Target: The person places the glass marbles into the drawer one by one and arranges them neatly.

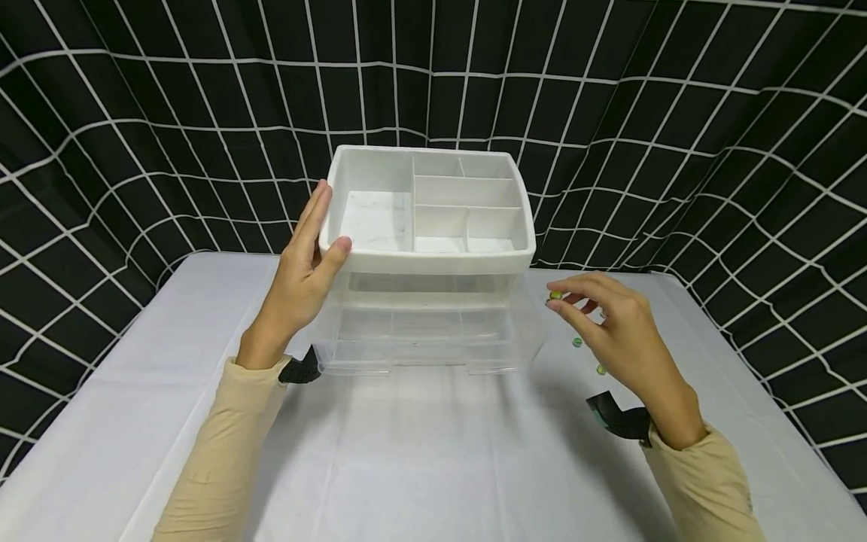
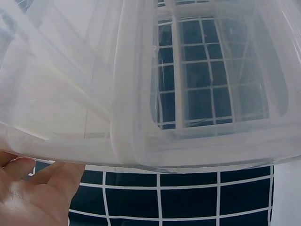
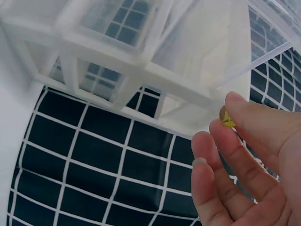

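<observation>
A white desk organizer (image 1: 433,263) stands at the middle of the table, with an open divided tray on top and clear plastic drawers (image 1: 423,354) below. My left hand (image 1: 298,282) rests against its left side, fingers extended along the wall and thumb on the front corner of the rim. Just right of the organizer, my right hand (image 1: 616,324) pinches a small yellow-green glass marble (image 3: 228,118) between thumb and index finger. On the table below that hand lie a green marble (image 1: 577,342) and a yellow-green one (image 1: 600,369).
A white cloth covers the table (image 1: 406,467). Black fabric with a white grid (image 1: 576,98) hangs behind and at both sides, close behind the organizer. Dark straps (image 1: 626,421) show at both wrists.
</observation>
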`<state>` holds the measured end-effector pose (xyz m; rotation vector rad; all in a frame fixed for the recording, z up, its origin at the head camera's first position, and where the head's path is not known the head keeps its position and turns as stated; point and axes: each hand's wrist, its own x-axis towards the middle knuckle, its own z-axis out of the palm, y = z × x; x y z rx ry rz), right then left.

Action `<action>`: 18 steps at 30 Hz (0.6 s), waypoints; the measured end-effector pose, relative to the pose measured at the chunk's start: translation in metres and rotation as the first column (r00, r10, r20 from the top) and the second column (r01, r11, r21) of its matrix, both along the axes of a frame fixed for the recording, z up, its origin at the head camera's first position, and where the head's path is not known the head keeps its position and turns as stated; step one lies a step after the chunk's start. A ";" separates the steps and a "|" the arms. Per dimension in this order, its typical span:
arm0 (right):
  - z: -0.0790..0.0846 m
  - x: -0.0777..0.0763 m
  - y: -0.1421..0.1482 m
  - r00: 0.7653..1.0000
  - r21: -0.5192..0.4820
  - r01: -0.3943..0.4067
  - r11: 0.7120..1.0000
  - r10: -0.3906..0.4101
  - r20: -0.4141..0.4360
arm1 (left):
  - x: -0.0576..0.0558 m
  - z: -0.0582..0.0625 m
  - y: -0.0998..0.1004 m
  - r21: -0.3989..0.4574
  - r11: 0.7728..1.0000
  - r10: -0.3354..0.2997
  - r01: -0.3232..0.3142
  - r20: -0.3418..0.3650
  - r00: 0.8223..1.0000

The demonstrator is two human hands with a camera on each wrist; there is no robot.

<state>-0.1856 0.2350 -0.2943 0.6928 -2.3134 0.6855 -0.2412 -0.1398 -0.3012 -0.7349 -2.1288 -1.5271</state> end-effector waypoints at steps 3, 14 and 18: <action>0.006 0.000 -0.002 1.000 0.007 -0.014 1.000 0.014 -0.003 | 0.000 0.000 0.000 0.005 1.000 0.000 0.000 -0.001 1.000; 0.028 0.002 -0.014 0.996 0.059 -0.087 0.994 0.087 0.000 | 0.001 0.002 0.000 -0.022 1.000 0.012 -0.012 0.015 1.000; 0.031 0.002 -0.023 0.989 0.059 -0.145 0.988 0.145 0.010 | 0.001 0.002 -0.001 -0.031 0.999 0.017 -0.017 0.016 1.000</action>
